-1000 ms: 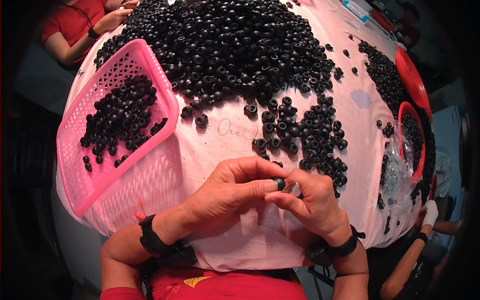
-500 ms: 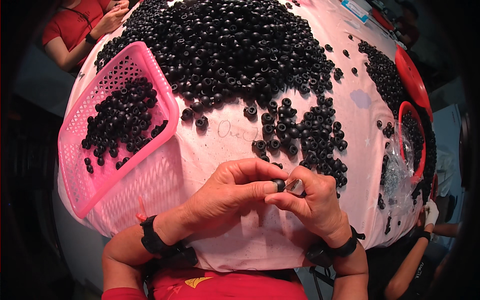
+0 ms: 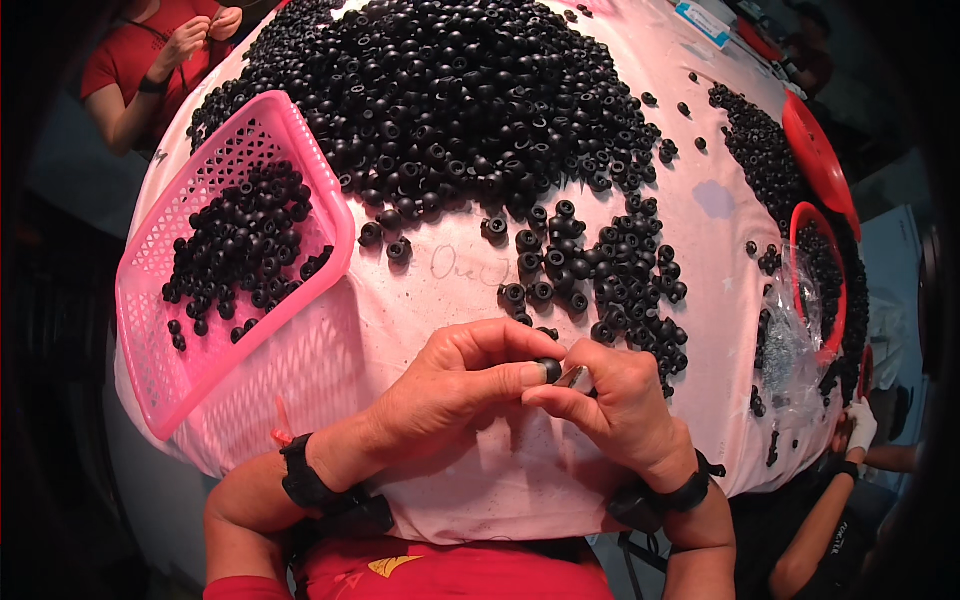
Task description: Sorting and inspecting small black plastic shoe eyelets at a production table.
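Observation:
My left hand (image 3: 455, 385) pinches a round black part (image 3: 549, 370) between thumb and fingertips, low over the table's near side. Against the part's right side is the tip of a small shiny metal tool (image 3: 572, 377), shaped like a blade. My right hand (image 3: 625, 405) is closed around this tool, and most of its handle is hidden by the fingers. Just beyond my hands lie loose black parts (image 3: 610, 275) of the same kind, round with a hole in one end. They trail back into a large heap (image 3: 430, 110).
A pink plastic basket (image 3: 335, 255), tilted on the left, holds many black parts. On the right are a clear plastic bag (image 3: 785, 340), a red basin (image 3: 800, 225) and more black parts. One person (image 3: 140, 75) works at the far left; a gloved hand (image 3: 862, 425) shows at the right.
The metal tool has turned and now shows a narrower face beside the black part. My hands stay nearly in place. At the far left the other person's hands have risen.

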`<action>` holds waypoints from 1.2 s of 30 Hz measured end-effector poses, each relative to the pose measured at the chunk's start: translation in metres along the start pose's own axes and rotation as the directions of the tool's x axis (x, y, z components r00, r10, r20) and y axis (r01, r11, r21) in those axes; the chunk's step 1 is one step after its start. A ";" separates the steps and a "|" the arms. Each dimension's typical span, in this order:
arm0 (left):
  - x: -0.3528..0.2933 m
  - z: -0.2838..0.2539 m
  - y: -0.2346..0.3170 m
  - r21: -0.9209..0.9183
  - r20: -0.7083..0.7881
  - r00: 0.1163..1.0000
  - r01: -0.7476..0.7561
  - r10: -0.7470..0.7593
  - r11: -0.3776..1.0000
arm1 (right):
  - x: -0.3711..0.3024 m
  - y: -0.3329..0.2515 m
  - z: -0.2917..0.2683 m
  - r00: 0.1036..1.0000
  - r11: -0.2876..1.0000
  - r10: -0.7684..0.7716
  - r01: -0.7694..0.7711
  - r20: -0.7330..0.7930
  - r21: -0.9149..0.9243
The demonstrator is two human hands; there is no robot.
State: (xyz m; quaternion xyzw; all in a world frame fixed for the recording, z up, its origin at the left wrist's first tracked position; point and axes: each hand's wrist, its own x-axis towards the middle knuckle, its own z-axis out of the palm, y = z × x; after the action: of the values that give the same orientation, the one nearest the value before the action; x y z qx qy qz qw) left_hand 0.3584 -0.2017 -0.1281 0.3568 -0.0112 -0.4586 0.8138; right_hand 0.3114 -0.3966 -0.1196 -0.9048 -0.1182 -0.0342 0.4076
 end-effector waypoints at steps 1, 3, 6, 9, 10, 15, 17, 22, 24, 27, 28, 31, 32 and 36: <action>-0.001 0.000 0.001 0.002 0.002 1.000 -0.002 0.002 1.000 | 0.000 0.000 0.001 1.000 1.000 -0.016 0.016 0.005 -0.006; -0.002 -0.001 0.004 0.046 -0.005 1.000 0.013 -0.013 0.999 | -0.001 0.000 0.003 0.999 0.999 -0.037 0.037 0.009 -0.010; 0.000 0.001 0.001 -0.006 0.013 0.998 0.059 -0.059 0.998 | -0.004 0.000 0.002 0.999 0.999 0.019 -0.018 -0.042 0.046; -0.001 0.000 0.000 -0.043 0.029 0.999 0.029 -0.028 0.999 | -0.003 0.001 -0.001 0.998 0.998 0.035 -0.032 -0.047 0.052; -0.001 0.001 0.000 -0.042 0.030 0.999 0.031 -0.030 0.999 | -0.001 0.001 -0.001 0.999 0.999 0.015 -0.013 -0.042 0.037; 0.001 -0.001 0.001 -0.038 0.032 0.999 0.035 -0.034 0.999 | 0.000 0.003 -0.001 1.000 1.000 -0.004 0.003 -0.023 -0.017; 0.001 -0.001 0.001 -0.042 0.028 0.999 0.024 -0.023 0.999 | 0.000 0.002 0.000 1.000 1.000 -0.007 0.007 -0.015 0.010; -0.001 0.000 0.001 -0.068 0.011 0.999 0.032 -0.032 0.997 | -0.002 -0.004 -0.004 0.988 0.994 -0.071 0.082 -0.139 0.079; 0.000 0.000 0.002 -0.035 -0.022 0.999 0.042 -0.043 0.998 | -0.003 -0.008 -0.007 0.985 0.988 -0.067 0.088 -0.158 0.128; -0.003 0.003 0.007 -0.022 -0.029 0.998 0.061 -0.061 0.998 | -0.004 -0.002 -0.004 0.979 0.974 -0.090 0.126 -0.184 0.191; -0.003 0.004 0.007 -0.021 -0.027 0.998 0.061 -0.062 0.998 | -0.004 -0.003 -0.005 0.979 0.974 -0.090 0.126 -0.185 0.190; -0.002 0.003 0.006 0.000 -0.031 0.999 0.024 -0.024 1.000 | -0.002 -0.004 -0.009 0.983 0.954 -0.080 0.124 -0.165 0.275; -0.002 0.002 0.007 -0.031 -0.005 0.998 0.063 -0.063 0.998 | -0.002 -0.004 -0.011 0.985 0.944 -0.065 0.112 -0.158 0.310; 0.000 -0.003 0.005 -0.042 0.048 0.994 0.102 -0.100 0.994 | 0.000 -0.003 -0.017 0.997 0.921 -0.059 0.072 -0.047 0.384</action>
State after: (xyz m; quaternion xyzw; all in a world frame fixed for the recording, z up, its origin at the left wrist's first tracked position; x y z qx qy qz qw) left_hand 0.3626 -0.1982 -0.1276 0.3281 -0.0014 -0.5072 0.7969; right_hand 0.3112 -0.4076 -0.1062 -0.8019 -0.1457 -0.0394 0.5781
